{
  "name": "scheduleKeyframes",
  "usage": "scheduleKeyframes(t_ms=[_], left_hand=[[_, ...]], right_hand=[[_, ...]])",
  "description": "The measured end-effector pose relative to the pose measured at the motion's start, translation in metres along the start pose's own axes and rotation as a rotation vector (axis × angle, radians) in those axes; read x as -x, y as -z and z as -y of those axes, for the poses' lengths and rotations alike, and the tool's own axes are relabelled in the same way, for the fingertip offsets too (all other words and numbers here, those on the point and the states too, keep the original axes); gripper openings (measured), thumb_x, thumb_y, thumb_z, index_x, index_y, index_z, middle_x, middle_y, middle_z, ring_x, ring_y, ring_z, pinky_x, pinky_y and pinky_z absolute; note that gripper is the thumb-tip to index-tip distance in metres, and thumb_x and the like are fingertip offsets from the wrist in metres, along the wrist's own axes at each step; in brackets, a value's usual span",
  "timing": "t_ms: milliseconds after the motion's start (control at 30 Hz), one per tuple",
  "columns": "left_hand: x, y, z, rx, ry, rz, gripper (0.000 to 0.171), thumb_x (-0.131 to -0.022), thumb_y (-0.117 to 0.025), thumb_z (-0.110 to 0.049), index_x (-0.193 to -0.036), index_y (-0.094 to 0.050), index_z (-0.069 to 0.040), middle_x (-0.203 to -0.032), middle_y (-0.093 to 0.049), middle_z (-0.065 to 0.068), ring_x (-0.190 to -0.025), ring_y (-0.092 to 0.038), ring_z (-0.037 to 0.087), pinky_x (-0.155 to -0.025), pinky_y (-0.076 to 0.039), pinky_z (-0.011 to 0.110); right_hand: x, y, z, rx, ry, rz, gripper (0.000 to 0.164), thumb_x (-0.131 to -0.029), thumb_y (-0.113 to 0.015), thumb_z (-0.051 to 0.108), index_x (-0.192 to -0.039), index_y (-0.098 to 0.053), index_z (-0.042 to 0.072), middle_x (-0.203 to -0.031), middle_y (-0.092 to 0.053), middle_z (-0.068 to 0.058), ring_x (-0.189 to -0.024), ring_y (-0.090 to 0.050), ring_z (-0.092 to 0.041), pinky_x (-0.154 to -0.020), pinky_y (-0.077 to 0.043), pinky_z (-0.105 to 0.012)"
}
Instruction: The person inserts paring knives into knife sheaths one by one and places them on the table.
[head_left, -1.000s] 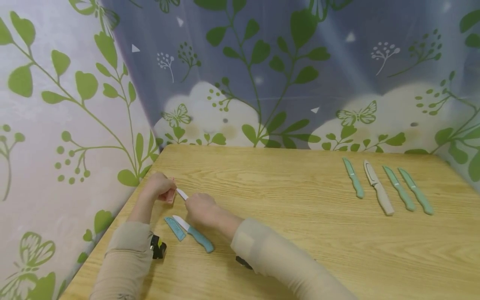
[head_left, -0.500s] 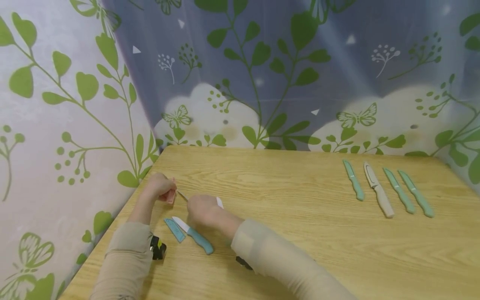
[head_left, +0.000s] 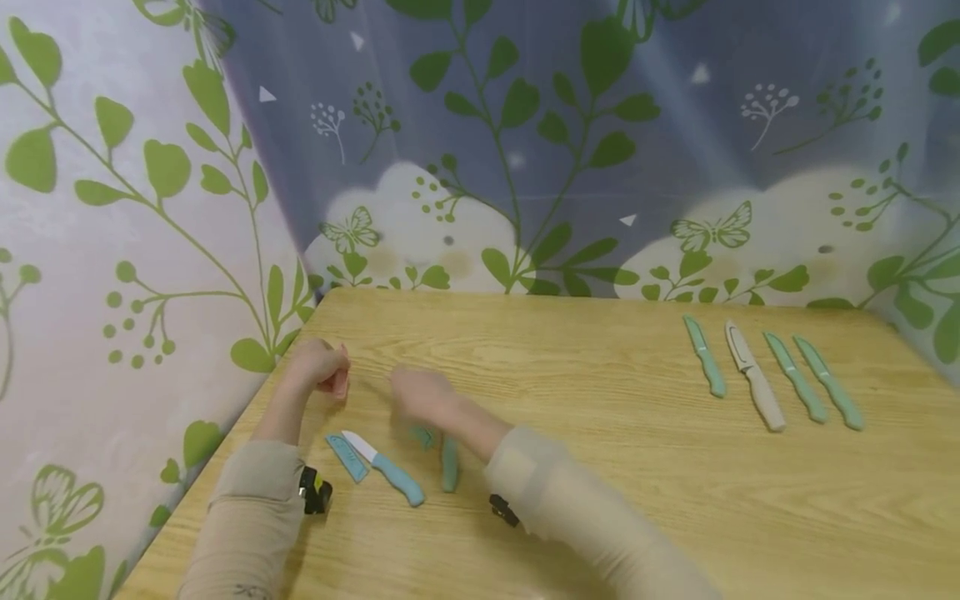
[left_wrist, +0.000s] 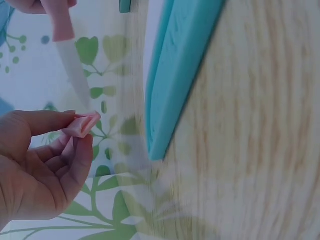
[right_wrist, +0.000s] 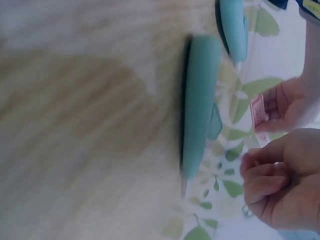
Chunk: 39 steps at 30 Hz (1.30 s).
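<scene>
My left hand [head_left: 315, 367] pinches a small pink blade sheath [left_wrist: 82, 125] between thumb and fingers near the table's left edge. To its right, my right hand [head_left: 422, 396], blurred in the head view, grips the pink handle [left_wrist: 61, 22] of a knife. Its white blade [left_wrist: 74, 70] points at the sheath, with the tip close by its open end. Below the hands lies a blue-handled knife [head_left: 401, 482] beside its blue sheath [head_left: 347, 458]. A teal-handled knife [head_left: 449, 462] and a teal sheath [head_left: 423, 435] lie partly hidden under my right hand and forearm.
Several knives lie at the table's right: a green one [head_left: 705, 357], a beige one [head_left: 765, 400] and more green ones [head_left: 798, 379]. A patterned cloth [head_left: 480, 150] rises behind the wooden table [head_left: 585, 367], and another [head_left: 150, 250] along its left side.
My right hand has drawn right and slightly up, away from the pink sheath, with the knife. The teal knife's handle and its sheath now show beneath it. My left hand stays nearly in place.
</scene>
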<state>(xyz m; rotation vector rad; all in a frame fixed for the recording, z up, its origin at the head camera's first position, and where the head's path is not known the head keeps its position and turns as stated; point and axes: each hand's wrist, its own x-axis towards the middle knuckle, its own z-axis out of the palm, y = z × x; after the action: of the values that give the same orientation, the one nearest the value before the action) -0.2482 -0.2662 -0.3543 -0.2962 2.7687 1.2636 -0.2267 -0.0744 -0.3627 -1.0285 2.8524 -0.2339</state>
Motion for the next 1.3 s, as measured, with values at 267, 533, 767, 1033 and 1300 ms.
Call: scheduleKeyframes(t_ms=[267, 533, 767, 1033, 1300], left_hand=[[0.0, 0.0, -0.007, 0.265, -0.014, -0.092, 0.02, -0.088, -0.053, -0.004, -0.095, -0.058, 0.014, -0.059, -0.058, 0.001, -0.051, -0.058, 0.009, -0.054, -0.054, 0.02], [-0.001, 0.001, -0.021, 0.554, 0.015, -0.033, 0.041, -0.097, -0.046, -0.01, -0.126, -0.039, 0.018, -0.068, -0.061, 0.0, -0.06, -0.062, 0.006, -0.066, -0.055, 0.019], [0.001, -0.001, -0.037, 0.843, 0.001, 0.008, 0.047, -0.099, -0.04, -0.008, -0.136, -0.024, 0.017, -0.076, -0.063, 0.004, -0.072, -0.067, 0.011, -0.079, -0.052, 0.023], [0.002, -0.008, -0.056, 0.97, 0.026, 0.007, 0.044, -0.097, -0.043, -0.003, -0.135, -0.029, 0.016, -0.072, -0.064, 0.007, -0.068, -0.067, 0.012, -0.073, -0.054, 0.021], [-0.001, -0.02, -0.066, 1.01, 0.067, 0.012, 0.041, -0.097, -0.044, -0.002, -0.133, -0.034, 0.016, -0.083, -0.067, 0.016, -0.074, -0.068, 0.016, -0.077, -0.053, 0.024]], right_hand=[[0.009, 0.014, -0.029, -0.186, -0.043, -0.123, 0.033, -0.102, -0.037, 0.024, -0.083, -0.058, 0.007, -0.06, -0.042, 0.002, -0.046, -0.034, -0.007, -0.037, -0.028, -0.016], [0.026, 0.025, -0.056, -0.497, -0.094, -0.156, 0.031, -0.098, -0.045, 0.02, -0.118, -0.054, -0.003, -0.066, -0.049, -0.002, -0.048, -0.038, -0.009, -0.039, -0.03, -0.017], [0.046, 0.033, -0.074, -0.676, -0.118, -0.201, 0.038, -0.096, -0.05, 0.02, -0.128, -0.049, 0.0, -0.072, -0.05, -0.004, -0.051, -0.037, -0.01, -0.042, -0.03, -0.019], [0.075, 0.032, -0.079, -0.65, -0.097, -0.235, 0.038, -0.096, -0.051, 0.021, -0.128, -0.049, 0.001, -0.073, -0.05, -0.005, -0.051, -0.038, -0.012, -0.044, -0.033, -0.022], [0.084, 0.03, -0.072, -0.613, -0.081, -0.267, 0.033, -0.094, -0.054, 0.018, -0.122, -0.054, 0.0, -0.071, -0.052, -0.003, -0.051, -0.039, -0.01, -0.043, -0.032, -0.02]])
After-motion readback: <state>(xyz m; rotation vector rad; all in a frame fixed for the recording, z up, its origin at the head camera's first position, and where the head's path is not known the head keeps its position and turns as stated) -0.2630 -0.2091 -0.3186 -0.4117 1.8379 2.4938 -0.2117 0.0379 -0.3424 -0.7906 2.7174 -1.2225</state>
